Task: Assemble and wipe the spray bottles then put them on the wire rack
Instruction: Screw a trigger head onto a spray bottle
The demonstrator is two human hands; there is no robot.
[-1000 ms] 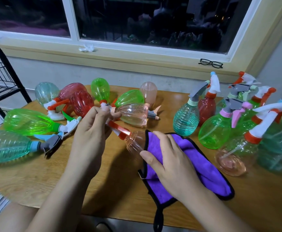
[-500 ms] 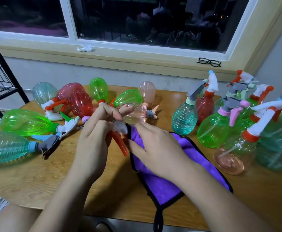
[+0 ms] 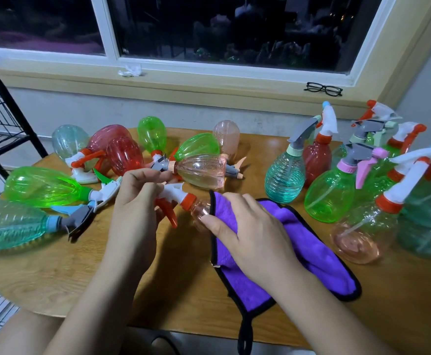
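Observation:
My left hand [image 3: 135,208] grips the white and orange trigger head [image 3: 173,198] of a clear pink spray bottle [image 3: 200,210] held sideways over the table. My right hand [image 3: 255,231] holds the purple cloth [image 3: 316,254] wrapped round the bottle's body, so most of the body is hidden. Several assembled bottles lie on their sides to the left, among them a green one [image 3: 43,187] and a teal one [image 3: 9,224]. Others stand upright at the right, such as a teal bottle [image 3: 284,175] and a green bottle [image 3: 329,196]. The black wire rack [image 3: 2,129] stands at the far left.
The round wooden table [image 3: 55,272] carries everything. A pink bottle [image 3: 201,170] lies just behind my hands. A clear pink bottle [image 3: 363,231] leans at the right near the cloth. Black glasses [image 3: 324,88] and a crumpled tissue [image 3: 130,70] rest on the window sill.
The held bottle has turned: its orange trigger swung from pointing up-left to hanging downward. My right hand slid the cloth along the bottle's body, towards the neck and back.

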